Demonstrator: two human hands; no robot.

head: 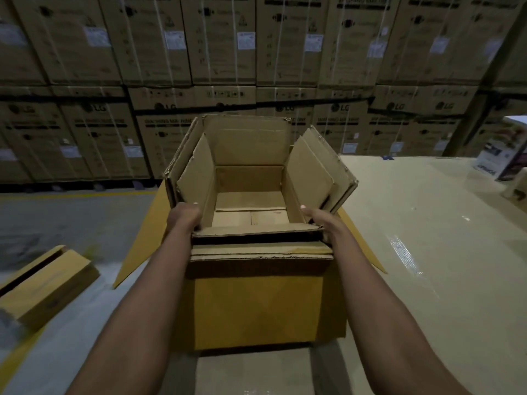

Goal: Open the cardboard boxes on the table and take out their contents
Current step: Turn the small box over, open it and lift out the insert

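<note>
Head view, one frame inspected. I see an inner cardboard box [251,195] with all four flaps open, sitting in the mouth of a larger outer box [256,309] that stands on the worktop [427,252]. The inner box's floor is bare cardboard; no contents show. My left hand [184,216] grips the inner box's near-left corner, fingers closed over the left flap's lower edge. My right hand [319,219] grips the near-right corner, fingers wrapped out of sight behind the right flap. Left of the outer box, a flat closed carton [42,289] lies lower down. Behind the outer box rises a wall of stacked appliance cartons [222,47]. Far right of it sits a printed package [496,161], blurred.
</note>
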